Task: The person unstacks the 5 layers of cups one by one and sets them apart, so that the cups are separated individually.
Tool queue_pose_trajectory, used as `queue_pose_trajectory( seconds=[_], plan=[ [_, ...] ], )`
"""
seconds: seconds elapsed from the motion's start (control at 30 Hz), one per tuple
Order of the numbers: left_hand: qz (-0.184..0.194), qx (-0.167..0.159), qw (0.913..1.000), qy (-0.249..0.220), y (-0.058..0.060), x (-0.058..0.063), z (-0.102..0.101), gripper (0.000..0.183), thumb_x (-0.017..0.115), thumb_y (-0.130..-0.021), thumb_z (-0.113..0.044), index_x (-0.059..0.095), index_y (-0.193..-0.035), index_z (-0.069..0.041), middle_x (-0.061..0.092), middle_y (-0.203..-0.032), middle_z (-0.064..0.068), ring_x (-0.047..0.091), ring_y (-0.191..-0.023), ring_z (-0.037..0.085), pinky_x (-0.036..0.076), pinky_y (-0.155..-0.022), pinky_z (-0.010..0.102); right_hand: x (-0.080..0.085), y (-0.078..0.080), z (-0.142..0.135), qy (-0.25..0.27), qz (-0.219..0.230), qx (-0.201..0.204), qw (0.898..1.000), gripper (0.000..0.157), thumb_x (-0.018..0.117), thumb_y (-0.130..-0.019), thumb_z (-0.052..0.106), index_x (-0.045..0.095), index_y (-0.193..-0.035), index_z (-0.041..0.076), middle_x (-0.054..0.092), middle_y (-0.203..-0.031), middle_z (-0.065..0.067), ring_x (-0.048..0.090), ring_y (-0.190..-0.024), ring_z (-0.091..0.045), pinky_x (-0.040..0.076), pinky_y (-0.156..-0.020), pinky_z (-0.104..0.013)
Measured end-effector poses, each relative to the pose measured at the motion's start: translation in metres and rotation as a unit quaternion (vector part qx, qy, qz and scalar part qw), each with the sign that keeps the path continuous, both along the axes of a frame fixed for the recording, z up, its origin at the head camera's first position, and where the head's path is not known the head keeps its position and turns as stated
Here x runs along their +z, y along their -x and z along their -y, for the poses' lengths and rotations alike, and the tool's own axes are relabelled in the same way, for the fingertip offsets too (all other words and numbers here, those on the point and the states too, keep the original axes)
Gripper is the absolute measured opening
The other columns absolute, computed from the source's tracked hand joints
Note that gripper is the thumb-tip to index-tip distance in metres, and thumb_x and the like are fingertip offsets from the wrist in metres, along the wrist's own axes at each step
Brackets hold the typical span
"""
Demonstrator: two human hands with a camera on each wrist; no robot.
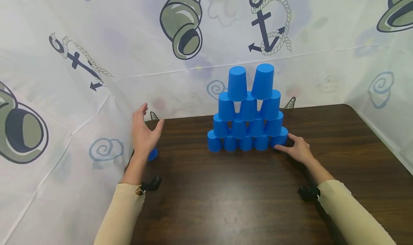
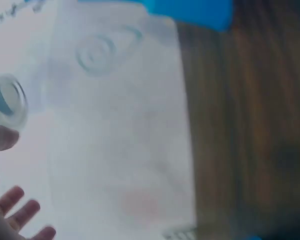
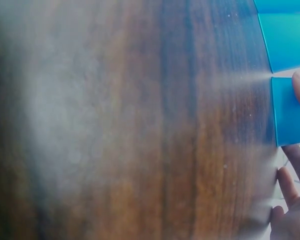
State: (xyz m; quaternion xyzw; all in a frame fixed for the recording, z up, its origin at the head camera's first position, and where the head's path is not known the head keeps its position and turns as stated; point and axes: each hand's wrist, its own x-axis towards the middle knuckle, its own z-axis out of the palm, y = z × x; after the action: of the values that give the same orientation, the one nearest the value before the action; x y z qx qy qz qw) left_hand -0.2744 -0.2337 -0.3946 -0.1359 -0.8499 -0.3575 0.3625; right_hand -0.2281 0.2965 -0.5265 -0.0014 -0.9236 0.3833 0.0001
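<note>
Upside-down blue plastic cups [image 1: 238,125] stand in a stepped stack on the table, two cups at the top and wider rows below. My right hand [image 1: 298,150] grips the right end cup of the bottom row [image 1: 280,138], thumb at its front and fingers round its far side. In the right wrist view the thumb lies against that cup [image 3: 290,117]. My left hand [image 1: 145,132] is raised at the left with fingers spread and thumb apart, holding nothing. Behind its wrist, a blue round thing [image 1: 153,154] is partly hidden.
The dark wooden table [image 1: 226,194] meets a white printed cloth [image 1: 180,87] at its back and sides. The stack stands near the back edge. A black wrist camera [image 1: 151,184] sits on the left wrist, another [image 1: 308,193] on the right.
</note>
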Motion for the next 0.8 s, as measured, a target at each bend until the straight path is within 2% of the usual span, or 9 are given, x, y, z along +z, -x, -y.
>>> queue_pose_trajectory(
  seconds=[0.1,0.23,0.37,0.47,0.6,0.8],
  plan=[
    [-0.029,-0.059,0.9977,-0.012,0.005,0.021,-0.032,0.061,0.072,-0.087,-0.014,0.047,-0.142,-0.006,0.052,-0.132,0.016,0.051,-0.121,0.033,0.041,-0.098,0.049,0.000,0.000,0.000,-0.001,0.006,0.001,1.000,0.094,0.068,-0.087,0.054,0.030,-0.150,-0.005,0.035,-0.147,-0.033,0.027,-0.136,-0.055,0.013,-0.102,-0.077],
    [-0.033,-0.140,0.9893,-0.025,0.008,0.045,-0.077,0.053,0.070,-0.090,-0.016,0.051,-0.139,-0.011,0.057,-0.129,0.010,0.058,-0.114,0.032,0.044,-0.093,0.049,0.000,0.001,0.000,0.000,0.006,0.001,1.000,0.094,0.068,-0.087,0.053,0.031,-0.149,-0.005,0.035,-0.147,-0.034,0.027,-0.136,-0.055,0.013,-0.101,-0.077],
    [-0.012,-0.209,0.9779,-0.010,0.007,0.061,-0.120,0.052,0.068,-0.093,-0.020,0.049,-0.141,-0.013,0.058,-0.130,0.007,0.060,-0.112,0.024,0.046,-0.093,0.045,0.001,0.001,0.000,-0.001,0.006,0.003,1.000,0.094,0.068,-0.087,0.054,0.031,-0.149,-0.006,0.036,-0.146,-0.034,0.027,-0.136,-0.055,0.013,-0.101,-0.077],
    [0.016,-0.241,0.9702,0.017,0.006,0.070,-0.147,0.057,0.067,-0.094,-0.027,0.045,-0.144,-0.013,0.055,-0.134,0.004,0.057,-0.114,0.016,0.046,-0.096,0.038,0.001,0.001,0.000,-0.002,0.008,0.004,1.000,0.094,0.068,-0.087,0.054,0.031,-0.149,-0.006,0.036,-0.146,-0.034,0.027,-0.136,-0.055,0.013,-0.101,-0.077],
    [0.061,-0.245,0.9671,0.034,0.009,0.079,-0.174,0.067,0.066,-0.092,-0.040,0.039,-0.148,-0.016,0.052,-0.139,0.002,0.054,-0.118,0.012,0.047,-0.097,0.033,0.000,0.002,0.000,0.000,0.010,0.005,1.000,0.093,0.068,-0.087,0.054,0.031,-0.149,-0.006,0.036,-0.146,-0.034,0.027,-0.136,-0.055,0.013,-0.101,-0.077],
    [0.118,-0.232,0.9653,0.015,0.019,0.089,-0.200,0.079,0.070,-0.087,-0.047,0.036,-0.150,-0.015,0.052,-0.141,0.005,0.057,-0.119,0.019,0.052,-0.092,0.036,0.001,0.002,0.000,-0.002,0.009,0.007,1.000,0.094,0.068,-0.087,0.054,0.031,-0.149,-0.006,0.036,-0.146,-0.034,0.027,-0.135,-0.055,0.013,-0.101,-0.077]
  ],
)
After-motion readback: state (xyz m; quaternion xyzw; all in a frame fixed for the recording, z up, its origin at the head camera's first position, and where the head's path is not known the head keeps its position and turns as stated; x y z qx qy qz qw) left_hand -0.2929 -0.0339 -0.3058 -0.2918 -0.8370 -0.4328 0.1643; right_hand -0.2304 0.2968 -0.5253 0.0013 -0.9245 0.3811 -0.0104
